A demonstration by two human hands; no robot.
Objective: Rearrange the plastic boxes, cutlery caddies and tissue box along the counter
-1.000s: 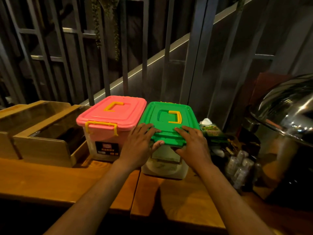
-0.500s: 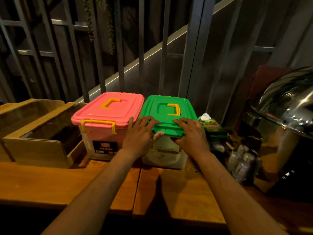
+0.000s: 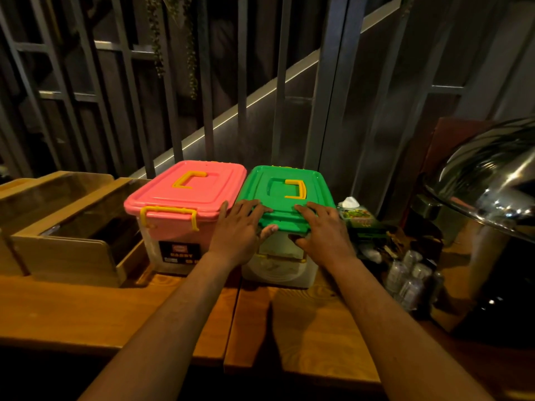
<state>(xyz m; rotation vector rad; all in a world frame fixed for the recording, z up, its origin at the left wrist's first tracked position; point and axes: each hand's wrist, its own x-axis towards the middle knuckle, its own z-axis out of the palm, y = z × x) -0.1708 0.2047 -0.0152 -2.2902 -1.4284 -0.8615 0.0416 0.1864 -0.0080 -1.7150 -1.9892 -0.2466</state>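
Observation:
Two plastic boxes stand side by side at the back of the wooden counter (image 3: pixel 86 308). The pink-lidded box (image 3: pixel 185 204) is on the left, the green-lidded box (image 3: pixel 285 198) on the right, both with yellow handles. My left hand (image 3: pixel 238 230) grips the green box's front left corner, fingers on the lid, thumb under the rim. My right hand (image 3: pixel 324 231) holds the front right corner the same way. A green tissue box (image 3: pixel 357 218) sits just right of the green box. Wooden cutlery caddies (image 3: pixel 66 224) stand at the left.
A large shiny metal chafing dish (image 3: pixel 489 186) fills the right side. Small clear bottles (image 3: pixel 411 273) cluster in front of the tissue box. A dark metal railing (image 3: pixel 202 82) runs behind the counter. The counter's front edge is near me.
Both hands stay on the green box's front corners. The boxes have slid slightly away toward the railing, and the view has tilted up a little.

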